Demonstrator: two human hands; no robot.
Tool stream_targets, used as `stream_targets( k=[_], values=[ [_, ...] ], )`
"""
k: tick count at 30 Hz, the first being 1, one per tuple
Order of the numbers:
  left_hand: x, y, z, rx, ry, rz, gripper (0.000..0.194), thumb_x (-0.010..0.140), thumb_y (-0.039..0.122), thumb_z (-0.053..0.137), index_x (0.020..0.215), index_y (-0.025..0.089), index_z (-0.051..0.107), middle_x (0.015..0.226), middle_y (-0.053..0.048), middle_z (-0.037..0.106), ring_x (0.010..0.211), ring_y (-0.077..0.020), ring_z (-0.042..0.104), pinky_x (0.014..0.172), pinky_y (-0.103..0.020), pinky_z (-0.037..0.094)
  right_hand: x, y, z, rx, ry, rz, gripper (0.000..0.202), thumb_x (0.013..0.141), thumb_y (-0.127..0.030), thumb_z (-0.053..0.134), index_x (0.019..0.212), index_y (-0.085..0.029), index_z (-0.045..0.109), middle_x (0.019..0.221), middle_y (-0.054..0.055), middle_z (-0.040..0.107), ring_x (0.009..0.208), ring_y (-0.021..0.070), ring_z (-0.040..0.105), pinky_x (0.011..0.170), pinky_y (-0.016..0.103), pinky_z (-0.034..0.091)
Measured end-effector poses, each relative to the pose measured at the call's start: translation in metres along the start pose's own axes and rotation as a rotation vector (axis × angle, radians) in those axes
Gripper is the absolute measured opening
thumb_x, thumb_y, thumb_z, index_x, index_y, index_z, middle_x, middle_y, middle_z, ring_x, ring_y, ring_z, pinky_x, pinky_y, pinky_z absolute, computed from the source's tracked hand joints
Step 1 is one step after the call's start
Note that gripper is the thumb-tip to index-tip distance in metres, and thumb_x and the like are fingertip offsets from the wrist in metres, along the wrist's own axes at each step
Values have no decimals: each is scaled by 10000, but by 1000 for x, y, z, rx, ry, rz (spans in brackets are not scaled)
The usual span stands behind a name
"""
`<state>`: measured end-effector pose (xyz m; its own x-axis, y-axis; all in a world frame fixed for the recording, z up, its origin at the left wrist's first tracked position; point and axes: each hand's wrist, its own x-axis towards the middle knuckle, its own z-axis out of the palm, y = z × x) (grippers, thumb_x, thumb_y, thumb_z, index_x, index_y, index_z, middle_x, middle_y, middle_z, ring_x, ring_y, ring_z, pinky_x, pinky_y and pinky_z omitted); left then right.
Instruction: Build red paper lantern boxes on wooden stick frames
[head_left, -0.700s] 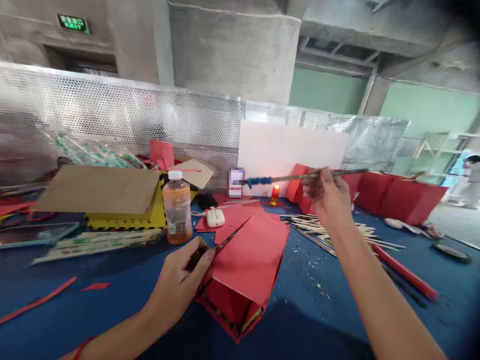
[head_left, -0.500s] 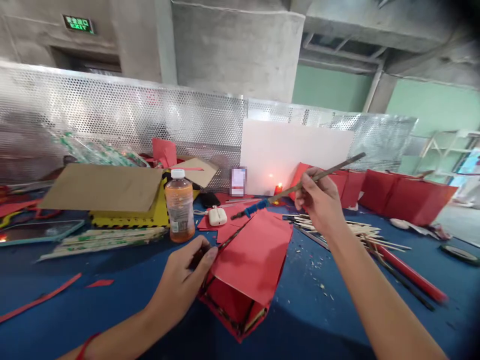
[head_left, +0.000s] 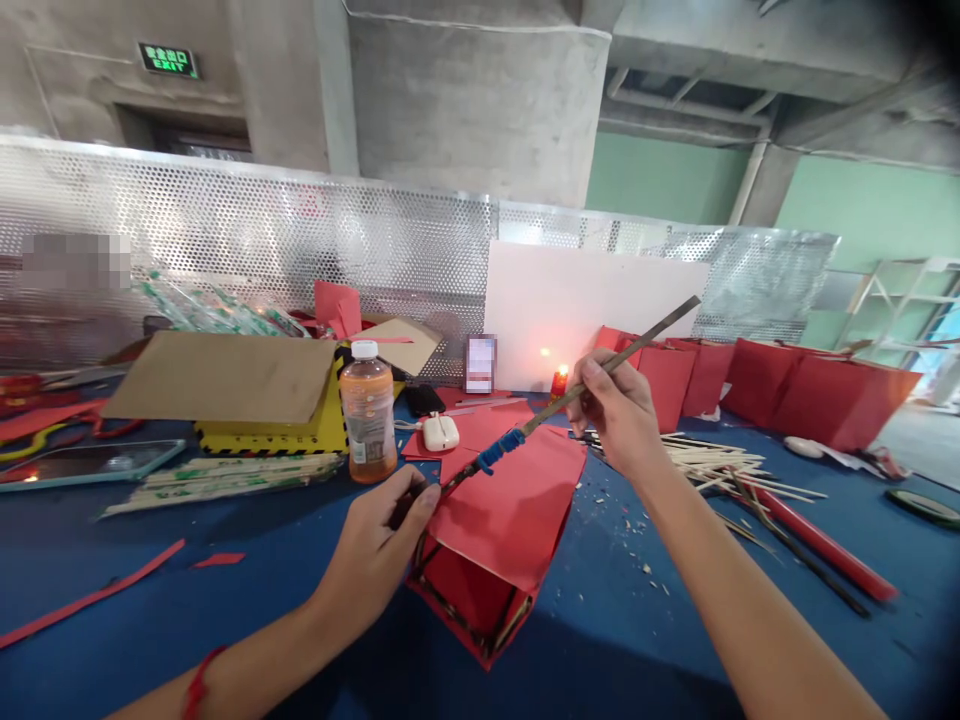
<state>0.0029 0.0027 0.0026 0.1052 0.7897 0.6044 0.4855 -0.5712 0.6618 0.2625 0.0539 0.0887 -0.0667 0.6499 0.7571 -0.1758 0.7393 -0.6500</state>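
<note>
A box-like frame covered in red paper (head_left: pixel 510 510) rests on the blue table, its open end with dark edge sticks facing me. My left hand (head_left: pixel 390 540) pinches the frame's upper left edge between thumb and fingers. In my right hand (head_left: pixel 615 405) is a thin brown stick (head_left: pixel 652 337), slanting down to the left. Blue material (head_left: pixel 501 452) is wrapped round its lower part. The stick's lower end lies over the frame's left edge, close to my left fingertips; whether it touches is hard to see.
An orange drink bottle (head_left: pixel 367 415) and white earphone case (head_left: pixel 440 432) stand beyond my left hand. A lit red candle (head_left: pixel 559 382) burns behind my right hand. Thin sticks (head_left: pixel 712 460), a red tube (head_left: pixel 825 545) and red paper boxes (head_left: pixel 821 395) lie to the right.
My right hand has moved a little left and down, bringing the stick's blue-wrapped part lower, near my left fingertips. My left hand still holds the frame. The view has shifted slightly.
</note>
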Motion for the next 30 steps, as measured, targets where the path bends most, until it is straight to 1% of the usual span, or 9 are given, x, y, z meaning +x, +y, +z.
stream_targets(
  k=[8,13,17,21,24,27,30],
  values=[
    [-1,2,0,8,-16,-9,354,970,455,457,717,212,507,620,59,454,546,-123,439,498,-231,336,-3,1,9,-45,-43,-22,270,932,-418,639,769,-228,537,547,-61,563,446,79,536,367,177,423],
    [-1,3,0,13,-35,-6,365,978,462,441,717,214,502,628,53,470,567,-132,456,526,-239,348,-7,-14,14,-107,-99,-76,241,972,-344,606,772,-218,560,565,-55,563,480,82,551,399,182,435],
    [-2,1,0,16,-44,-11,371,976,472,443,706,219,475,619,54,461,558,-134,454,523,-246,332,-14,-33,21,-197,-202,-134,209,1008,-270,574,810,-211,599,644,-49,570,524,69,542,463,189,445],
    [-3,-1,1,17,-54,-21,378,979,481,437,708,220,466,613,56,455,552,-134,448,522,-248,319,-19,-47,28,-402,-352,-301,193,1033,-193,516,855,-220,585,699,-48,545,589,74,522,517,202,428],
    [-3,-2,2,17,-62,-25,377,978,479,434,704,221,457,607,57,447,553,-135,441,528,-250,316,-22,-55,33,-420,-443,-400,157,1026,-152,511,904,-225,578,757,-39,564,649,85,543,556,210,442],
    [-2,-1,2,18,-67,-28,375,983,476,426,708,222,447,615,56,441,558,-136,429,529,-251,307,-26,-59,36,-444,-537,-408,153,1030,-138,492,990,-246,592,819,-25,607,731,109,596,598,227,465],
    [-1,-1,2,15,-75,-30,380,986,482,417,706,225,430,618,57,426,559,-135,424,533,-252,311,-30,-61,34,-552,-558,-410,142,1024,-156,510,1025,-253,613,839,-13,631,724,124,594,602,249,457]
  ],
)
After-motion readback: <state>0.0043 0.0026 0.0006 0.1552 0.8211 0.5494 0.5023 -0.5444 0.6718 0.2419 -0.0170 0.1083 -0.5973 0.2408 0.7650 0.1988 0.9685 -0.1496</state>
